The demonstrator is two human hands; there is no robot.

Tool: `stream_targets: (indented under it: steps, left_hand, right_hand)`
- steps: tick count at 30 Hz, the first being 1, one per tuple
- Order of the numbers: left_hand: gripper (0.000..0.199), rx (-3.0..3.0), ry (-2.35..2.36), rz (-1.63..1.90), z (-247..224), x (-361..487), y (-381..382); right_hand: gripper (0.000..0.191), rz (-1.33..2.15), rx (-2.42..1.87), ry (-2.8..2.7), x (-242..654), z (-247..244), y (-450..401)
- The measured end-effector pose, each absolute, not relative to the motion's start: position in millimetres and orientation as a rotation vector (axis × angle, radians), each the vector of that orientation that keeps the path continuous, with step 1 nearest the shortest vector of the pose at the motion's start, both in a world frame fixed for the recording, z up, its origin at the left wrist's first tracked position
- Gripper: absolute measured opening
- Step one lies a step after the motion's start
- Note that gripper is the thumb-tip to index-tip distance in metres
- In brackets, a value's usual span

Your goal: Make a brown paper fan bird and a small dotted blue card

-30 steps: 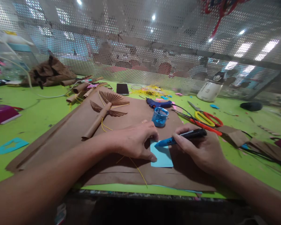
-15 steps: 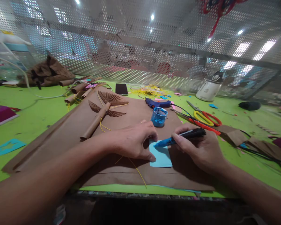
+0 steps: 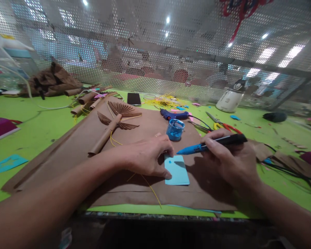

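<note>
My right hand (image 3: 232, 159) grips a black marker pen (image 3: 212, 144) whose long front end is coated in blue. Its tip is raised just off a small light-blue paper (image 3: 178, 173). One darker blue dot shows near the paper's upper left corner. My left hand (image 3: 152, 155) steadies the paper at its left side, with the thumb pressing on the edge and the fingers curled at the top corner. Behind the hands stands a small jar (image 3: 175, 130) smeared with blue paint. Brown paper (image 3: 145, 135) lies beneath everything here.
A pleated brown paper figure on a tube (image 3: 110, 129) lies left of the jar. A glue gun (image 3: 171, 114), scissors (image 3: 220, 122) and a phone (image 3: 134, 99) lie farther back. A white bottle (image 3: 229, 98) stands back right, before a perforated metal screen (image 3: 150, 65).
My right hand has drawn the marker pen up and to the right, away from the paper, uncovering a blue dot. My left hand stays on the paper.
</note>
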State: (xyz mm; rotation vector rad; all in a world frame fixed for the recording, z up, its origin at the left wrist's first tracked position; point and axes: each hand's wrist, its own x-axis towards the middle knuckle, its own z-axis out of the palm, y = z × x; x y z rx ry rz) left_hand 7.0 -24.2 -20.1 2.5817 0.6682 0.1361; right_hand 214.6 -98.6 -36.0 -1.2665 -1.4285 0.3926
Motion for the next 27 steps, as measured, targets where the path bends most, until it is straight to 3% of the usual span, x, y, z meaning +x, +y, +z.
stream_targets:
  steps: [6, 18, 27]
  left_hand:
    - [0.045, 2.586, 0.658, 0.146, -20, 5, -24]
    - [0.046, 2.616, 0.692, 0.094, -16, 4, -27]
    - [0.048, 2.607, 0.696, 0.091, -20, 4, -25]
  right_hand:
    - [0.015, 0.443, -1.087, -1.228, 228, -23, -79]
    - [0.03, 0.347, -1.338, -1.622, 218, -9, -19]
    - [0.029, 0.476, -1.414, -1.734, 211, -13, -6]
